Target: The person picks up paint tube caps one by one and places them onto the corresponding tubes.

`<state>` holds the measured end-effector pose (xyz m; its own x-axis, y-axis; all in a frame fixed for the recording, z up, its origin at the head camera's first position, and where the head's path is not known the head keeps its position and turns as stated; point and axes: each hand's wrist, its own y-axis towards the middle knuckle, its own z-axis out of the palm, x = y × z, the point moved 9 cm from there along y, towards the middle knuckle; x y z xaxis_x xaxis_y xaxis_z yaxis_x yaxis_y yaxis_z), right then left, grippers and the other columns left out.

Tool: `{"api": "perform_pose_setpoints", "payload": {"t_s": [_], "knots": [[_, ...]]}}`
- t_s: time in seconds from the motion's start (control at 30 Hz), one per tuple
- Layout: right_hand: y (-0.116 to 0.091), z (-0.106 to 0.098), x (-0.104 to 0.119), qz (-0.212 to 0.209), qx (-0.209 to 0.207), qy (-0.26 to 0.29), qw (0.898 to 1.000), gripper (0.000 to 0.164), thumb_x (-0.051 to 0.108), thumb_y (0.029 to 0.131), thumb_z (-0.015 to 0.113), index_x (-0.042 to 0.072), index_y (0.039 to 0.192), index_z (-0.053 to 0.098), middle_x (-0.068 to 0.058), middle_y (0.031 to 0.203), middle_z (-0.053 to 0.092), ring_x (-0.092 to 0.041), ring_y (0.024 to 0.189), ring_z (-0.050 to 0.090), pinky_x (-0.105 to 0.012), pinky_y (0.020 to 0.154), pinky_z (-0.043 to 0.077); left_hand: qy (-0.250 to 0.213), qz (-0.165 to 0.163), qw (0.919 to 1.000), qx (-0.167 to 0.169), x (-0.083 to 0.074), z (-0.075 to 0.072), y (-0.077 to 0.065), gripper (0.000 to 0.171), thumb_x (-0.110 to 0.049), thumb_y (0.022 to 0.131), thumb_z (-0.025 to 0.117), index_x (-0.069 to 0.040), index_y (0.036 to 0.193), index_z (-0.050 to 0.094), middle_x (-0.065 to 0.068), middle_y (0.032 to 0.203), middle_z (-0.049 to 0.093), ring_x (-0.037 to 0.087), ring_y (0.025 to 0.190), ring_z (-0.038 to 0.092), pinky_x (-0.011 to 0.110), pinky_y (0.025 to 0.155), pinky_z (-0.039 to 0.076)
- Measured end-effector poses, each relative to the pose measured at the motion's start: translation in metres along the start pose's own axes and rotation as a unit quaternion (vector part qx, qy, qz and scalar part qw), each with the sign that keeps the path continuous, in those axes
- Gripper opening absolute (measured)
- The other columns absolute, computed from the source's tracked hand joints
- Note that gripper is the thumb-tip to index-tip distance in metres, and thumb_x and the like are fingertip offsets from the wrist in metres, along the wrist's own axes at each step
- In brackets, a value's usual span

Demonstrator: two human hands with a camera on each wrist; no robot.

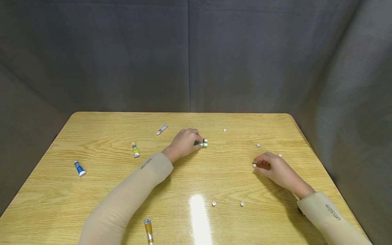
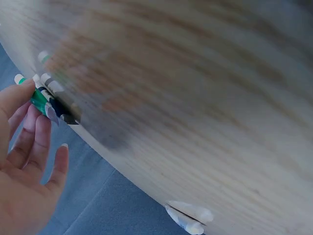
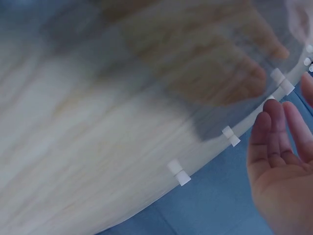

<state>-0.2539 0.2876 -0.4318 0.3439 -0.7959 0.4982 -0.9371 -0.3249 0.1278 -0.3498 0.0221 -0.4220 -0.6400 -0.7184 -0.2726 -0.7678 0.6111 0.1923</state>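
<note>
My left hand (image 1: 184, 143) pinches a green paint tube (image 2: 36, 100) between thumb and fingers, its white cap pointing right in the head view. Right beside it lies a dark paint tube (image 2: 54, 100), also white-capped; the hand covers most of both from above. At the right of the table my right hand (image 1: 274, 168) has its thumb and fingers apart around a small white cap (image 1: 254, 165). Whether a fingertip touches that cap is hard to see. In the right wrist view the fingers (image 3: 276, 129) are loosely bent, partly hiding the cap behind them.
Other white caps lie at the back (image 1: 225, 130), beyond the right hand (image 1: 258, 145), and near the front (image 1: 214, 203). On the left lie a silvery tube (image 1: 162, 129), a yellow tube (image 1: 135, 150) and a blue tube (image 1: 80, 169). A gold-brown tube (image 1: 148, 230) lies in front.
</note>
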Motion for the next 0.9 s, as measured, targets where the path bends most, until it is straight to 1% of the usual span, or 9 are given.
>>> {"api": "perform_pose_setpoints", "payload": {"t_s": [0.17,0.4,0.53,0.73,0.9], "knots": [[0.001,0.004,-0.001,0.007,0.022,0.001,1.000,0.017,0.009,0.091,0.077,0.006,0.107,0.074,-0.002,0.097,0.069,-0.003,0.081,0.058,-0.022,0.070,0.051,0.020,-0.002,0.9997,0.013,0.001,0.005,0.001,0.016,-0.022,0.092,0.078,-0.016,0.106,0.082,-0.001,0.106,0.075,0.016,0.096,0.070,0.034,0.086,0.053],[0.004,0.009,-0.003,0.009,0.030,-0.004,1.000,0.009,0.007,0.093,0.075,0.009,0.101,0.075,0.001,0.091,0.068,-0.003,0.079,0.055,-0.021,0.068,0.049,0.029,-0.001,0.9994,0.022,-0.002,0.007,0.004,0.015,-0.023,0.093,0.077,-0.015,0.105,0.082,0.000,0.107,0.075,0.016,0.096,0.069,0.033,0.084,0.052],[0.005,0.011,-0.003,0.008,0.032,-0.005,0.999,0.009,0.006,0.093,0.074,0.009,0.101,0.075,0.002,0.090,0.068,-0.003,0.078,0.055,-0.021,0.068,0.049,0.028,-0.003,0.9994,0.020,-0.002,0.008,0.004,0.016,-0.023,0.093,0.077,-0.015,0.106,0.082,0.000,0.107,0.074,0.016,0.096,0.069,0.033,0.084,0.052],[0.006,0.011,-0.003,0.006,0.032,-0.005,0.999,0.008,0.005,0.093,0.074,0.009,0.101,0.075,0.002,0.090,0.068,-0.003,0.078,0.056,-0.021,0.068,0.049,0.013,-0.008,0.9998,0.014,-0.001,0.006,0.003,0.015,-0.021,0.093,0.077,-0.013,0.105,0.082,0.001,0.105,0.073,0.016,0.092,0.068,0.034,0.083,0.051],[0.006,0.011,-0.003,0.006,0.033,-0.005,0.999,0.008,0.006,0.093,0.074,0.009,0.101,0.075,0.002,0.091,0.068,-0.003,0.079,0.056,-0.021,0.068,0.050,0.018,-0.012,0.9997,0.012,0.000,0.006,0.002,0.014,-0.021,0.094,0.077,-0.015,0.105,0.082,0.001,0.104,0.073,0.015,0.092,0.068,0.037,0.087,0.054]]}}
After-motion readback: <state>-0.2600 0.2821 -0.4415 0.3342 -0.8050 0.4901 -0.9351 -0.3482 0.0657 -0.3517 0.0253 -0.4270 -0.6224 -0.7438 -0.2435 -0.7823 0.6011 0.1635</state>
